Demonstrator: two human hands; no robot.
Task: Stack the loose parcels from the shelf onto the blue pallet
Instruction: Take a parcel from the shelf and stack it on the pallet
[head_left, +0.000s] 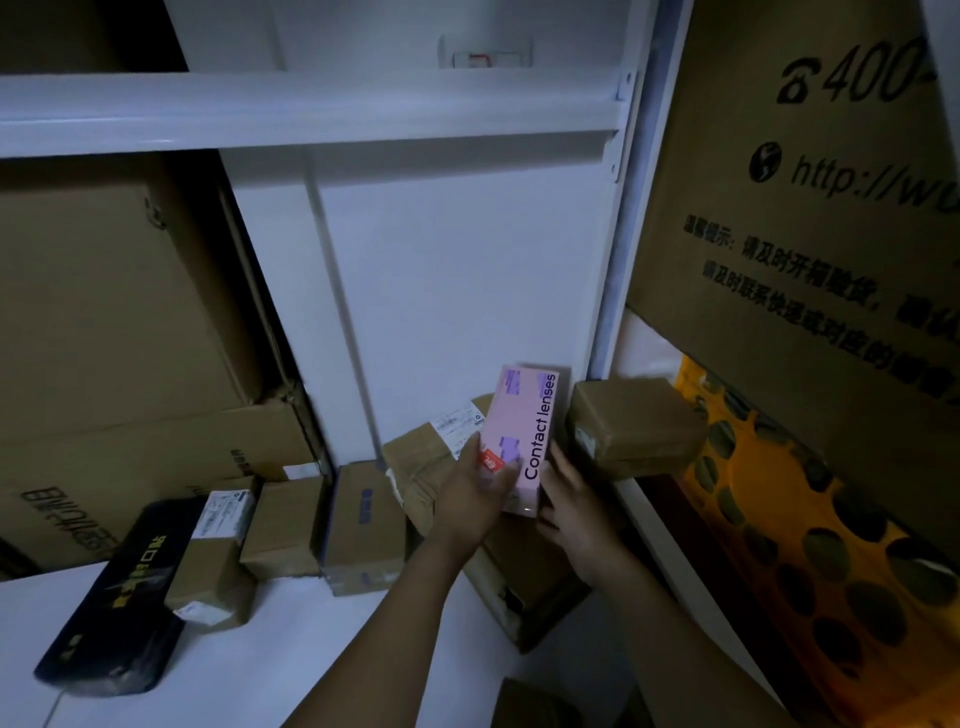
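Observation:
A pink box marked "Contact lenses" (524, 431) stands upright at the back right of the white shelf (249, 649). My left hand (475, 493) grips its left side, thumb across the front. My right hand (574, 512) has its fingers against the box's right edge. Behind the pink box lies a taped brown parcel with a white label (431, 457). Several small brown parcels (283, 525) and a long dark box (117, 592) lie to the left on the shelf. The blue pallet is not in view.
Large cardboard cartons (114, 332) fill the shelf's left side. A taped brown parcel (636, 426) sits in the bay to the right, beside a yellow patterned package (789, 530) under a big printed carton (810, 208). A white shelf beam (311, 111) runs overhead.

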